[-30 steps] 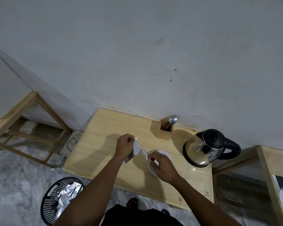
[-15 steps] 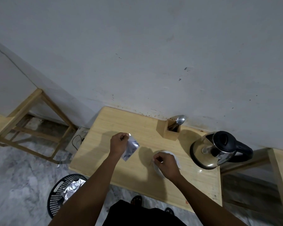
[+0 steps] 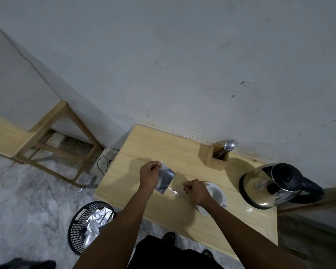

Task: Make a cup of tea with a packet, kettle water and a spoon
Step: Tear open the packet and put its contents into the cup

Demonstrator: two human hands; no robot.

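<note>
The left hand (image 3: 149,176) is pinching the packet (image 3: 164,180) by its top corner, fingers curled shut on the foil, and holding it above the counter (image 3: 163,144). The packet is a small silvery sachet, flat and slightly crinkled, hanging tilted with its lower edge toward the person (it is catching dull grey reflections, and no printing can be made out). The right hand (image 3: 196,191) is closing into a loose fist just beside it, thumb and forefinger nipping a thin torn strip (image 3: 174,191) of the same foil that is trailing toward the packet.

Right behind the right hand, a white cup (image 3: 215,193) is standing on the counter, partly hidden by the wrist. Farther right, a steel kettle (image 3: 268,183) with a black lid and handle is sitting near the counter's edge. Toward the wall, a small wooden holder (image 3: 211,156) is keeping a spoon (image 3: 228,146) upright, bowl up. On the floor to the left, a black perforated basket (image 3: 80,228) is holding crumpled foil (image 3: 97,220).
</note>
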